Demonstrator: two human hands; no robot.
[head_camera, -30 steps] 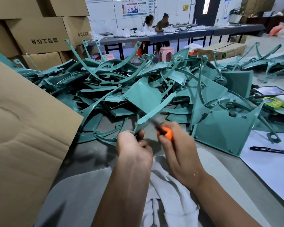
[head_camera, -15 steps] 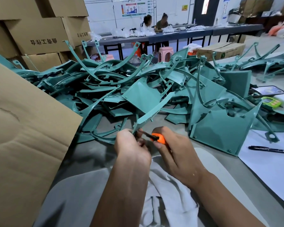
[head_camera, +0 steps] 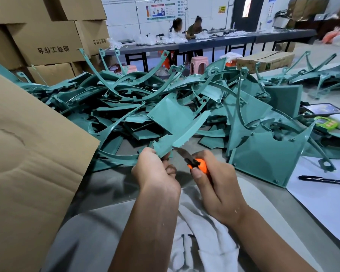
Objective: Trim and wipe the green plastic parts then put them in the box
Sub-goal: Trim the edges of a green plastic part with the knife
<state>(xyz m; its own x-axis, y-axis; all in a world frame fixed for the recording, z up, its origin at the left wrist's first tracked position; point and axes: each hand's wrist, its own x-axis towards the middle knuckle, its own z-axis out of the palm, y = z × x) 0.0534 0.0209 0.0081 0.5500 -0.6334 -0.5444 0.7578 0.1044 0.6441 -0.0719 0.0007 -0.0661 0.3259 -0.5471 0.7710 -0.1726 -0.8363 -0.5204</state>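
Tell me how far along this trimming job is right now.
Done: nothing shows as finished; the inside of the cardboard box is hidden. In hand: the left hand grips one green part while the right hand holds the orange-handled knife, blade at its edge. Left: wiping it with the white cloth on the lap, boxing it, then the big pile of green parts.
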